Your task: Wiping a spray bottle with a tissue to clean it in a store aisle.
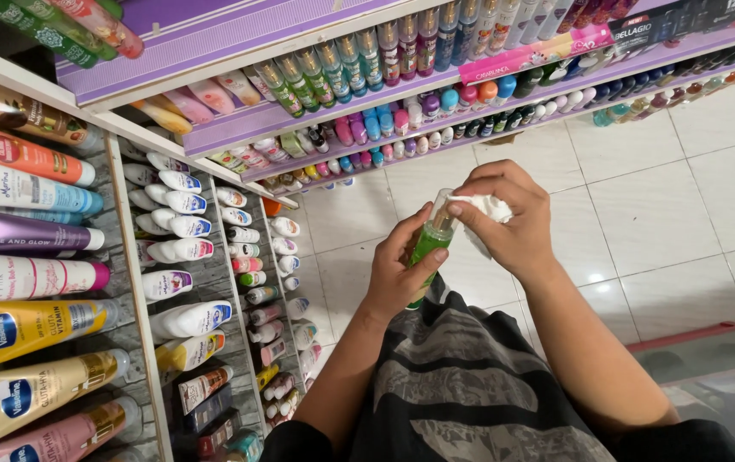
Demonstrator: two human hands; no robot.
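My left hand (400, 272) grips a slim green spray bottle (430, 244) with a clear cap, held upright in front of my chest. My right hand (508, 214) holds a crumpled white cloth (489, 208) pressed against the bottle's cap. Both hands are close together above the tiled floor, beside the shelving.
A shelf unit (141, 282) on the left carries tubes and bottles of lotion in white, yellow, pink and purple. Purple-edged shelves (316, 115) ahead hold rows of coloured spray bottles. White floor tiles (684, 197) stretch to the right; a red-rimmed glass surface (709, 359) lies at lower right.
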